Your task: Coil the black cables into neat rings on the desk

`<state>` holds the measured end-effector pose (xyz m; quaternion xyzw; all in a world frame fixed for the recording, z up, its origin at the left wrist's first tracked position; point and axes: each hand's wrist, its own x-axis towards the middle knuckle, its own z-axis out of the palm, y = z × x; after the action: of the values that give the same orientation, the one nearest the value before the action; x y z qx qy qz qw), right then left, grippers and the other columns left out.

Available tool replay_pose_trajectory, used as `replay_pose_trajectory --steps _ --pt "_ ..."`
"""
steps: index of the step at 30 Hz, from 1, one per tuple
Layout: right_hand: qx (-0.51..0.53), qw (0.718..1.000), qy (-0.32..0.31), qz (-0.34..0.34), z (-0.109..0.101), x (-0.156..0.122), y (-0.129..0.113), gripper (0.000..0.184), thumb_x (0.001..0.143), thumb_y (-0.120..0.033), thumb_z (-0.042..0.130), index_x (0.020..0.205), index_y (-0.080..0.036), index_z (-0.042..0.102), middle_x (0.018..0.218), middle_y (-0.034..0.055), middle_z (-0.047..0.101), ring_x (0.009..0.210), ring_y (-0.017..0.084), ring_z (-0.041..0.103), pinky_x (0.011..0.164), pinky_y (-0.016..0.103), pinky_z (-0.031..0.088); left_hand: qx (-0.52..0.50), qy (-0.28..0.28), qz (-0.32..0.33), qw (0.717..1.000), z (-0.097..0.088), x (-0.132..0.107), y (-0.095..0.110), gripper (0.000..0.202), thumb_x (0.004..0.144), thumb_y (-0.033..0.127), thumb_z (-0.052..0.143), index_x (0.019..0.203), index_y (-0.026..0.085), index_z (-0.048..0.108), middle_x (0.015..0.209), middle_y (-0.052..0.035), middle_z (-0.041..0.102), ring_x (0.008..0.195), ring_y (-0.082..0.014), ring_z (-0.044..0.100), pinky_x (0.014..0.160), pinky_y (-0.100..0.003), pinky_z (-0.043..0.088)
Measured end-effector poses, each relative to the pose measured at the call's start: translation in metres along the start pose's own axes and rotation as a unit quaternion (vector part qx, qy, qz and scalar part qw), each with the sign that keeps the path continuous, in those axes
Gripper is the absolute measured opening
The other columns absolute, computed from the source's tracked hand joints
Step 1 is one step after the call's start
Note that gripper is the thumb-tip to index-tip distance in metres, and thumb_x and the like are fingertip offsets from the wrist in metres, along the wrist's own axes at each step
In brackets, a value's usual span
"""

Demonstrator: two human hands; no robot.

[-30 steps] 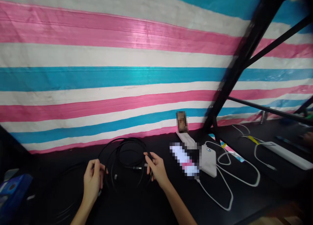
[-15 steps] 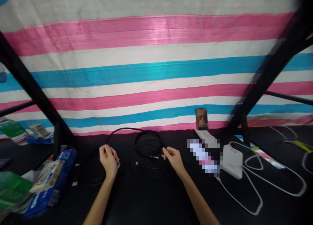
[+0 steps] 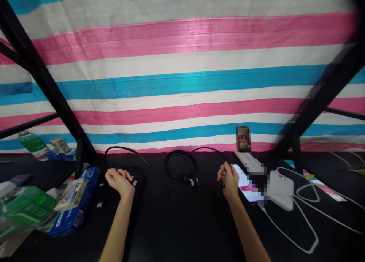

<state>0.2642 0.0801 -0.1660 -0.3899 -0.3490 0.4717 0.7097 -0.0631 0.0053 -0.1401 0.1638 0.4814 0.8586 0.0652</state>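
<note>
My left hand (image 3: 118, 181) is closed, fingers curled around a black cable (image 3: 115, 147) that arches up behind it and bends over to the right. More loops of cable lie under and beside that hand, with a small white tag at its fingers. In the middle of the black table rests a coil of black cable (image 3: 180, 177), its metal-tipped connector (image 3: 194, 181) at the front. One strand runs from this coil rightward to my right hand (image 3: 229, 179), whose closed fingers grip it beside the lit phone (image 3: 245, 186). The exact pinch is hidden in both hands.
On the right are a white power bank (image 3: 281, 190) with white cables and a small propped-up screen (image 3: 243, 139). At left lie a blue biscuit box (image 3: 67, 218), a cream packet (image 3: 71, 193) and a green-labelled bottle (image 3: 28, 207). Black frame bars slope on both sides before a striped sheet.
My right hand has moved right, away from the coil to the phone, drawing out a strand. My left hand has shifted slightly left. The view has turned a little to the left.
</note>
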Motion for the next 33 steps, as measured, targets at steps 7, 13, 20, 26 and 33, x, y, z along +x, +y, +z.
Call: replay_pose_trajectory --steps 7,13,20,26,33 --pt "0.018 0.999 -0.016 0.024 -0.009 0.009 -0.002 0.036 0.07 -0.05 0.065 0.074 -0.018 0.05 0.058 -0.0073 0.05 0.036 0.004 0.044 0.028 0.015 0.033 0.004 0.004 0.001 1.0 -0.002 0.005 -0.004 0.014 0.084 0.038 0.039 0.084 0.024 0.039 0.042 0.0141 0.031 0.026 -0.0075 0.029 0.027 -0.017 0.029" --pt "-0.104 0.984 -0.117 0.09 -0.005 0.004 0.008 0.047 0.075 -0.05 0.059 0.107 -0.016 0.054 0.069 -0.0021 0.058 0.04 0.006 0.05 0.029 0.014 0.032 -0.003 -0.011 -0.004 1.0 -0.002 0.003 -0.003 0.01 0.085 0.033 0.038 0.089 0.024 0.041 0.04 0.0139 0.033 0.026 -0.0087 0.03 0.026 -0.017 0.03" --pt "-0.176 0.904 -0.332 0.204 0.004 -0.018 0.008 0.047 0.086 -0.05 0.044 0.12 -0.018 0.048 0.047 -0.0088 0.045 0.045 0.014 0.061 0.04 0.019 0.046 -0.027 -0.092 -0.118 0.988 -0.001 0.01 -0.014 0.01 0.075 0.025 0.049 0.084 0.021 0.048 0.04 0.0127 0.034 0.027 -0.0067 0.026 0.028 -0.018 0.025" --pt "-0.232 0.92 -0.281 0.145 0.003 -0.015 0.0 0.05 0.082 -0.05 0.05 0.118 -0.015 0.056 0.041 -0.0118 0.035 0.025 0.004 0.029 0.024 0.013 0.025 -0.026 -0.106 -0.138 0.984 -0.004 0.012 -0.016 0.015 0.074 0.032 0.052 0.079 0.022 0.044 0.041 0.0127 0.034 0.028 -0.0062 0.026 0.03 -0.019 0.023" --pt "-0.12 0.936 -0.268 0.196 0.002 -0.014 -0.01 0.054 0.077 -0.045 0.06 0.121 -0.015 0.054 0.038 -0.0136 0.03 0.025 0.003 0.021 0.023 0.011 0.016 -0.018 -0.17 -0.185 0.968 -0.003 0.01 -0.016 0.038 0.077 0.055 0.049 0.067 0.023 0.031 0.042 0.0115 0.03 0.028 -0.0059 0.026 0.03 -0.02 0.022"
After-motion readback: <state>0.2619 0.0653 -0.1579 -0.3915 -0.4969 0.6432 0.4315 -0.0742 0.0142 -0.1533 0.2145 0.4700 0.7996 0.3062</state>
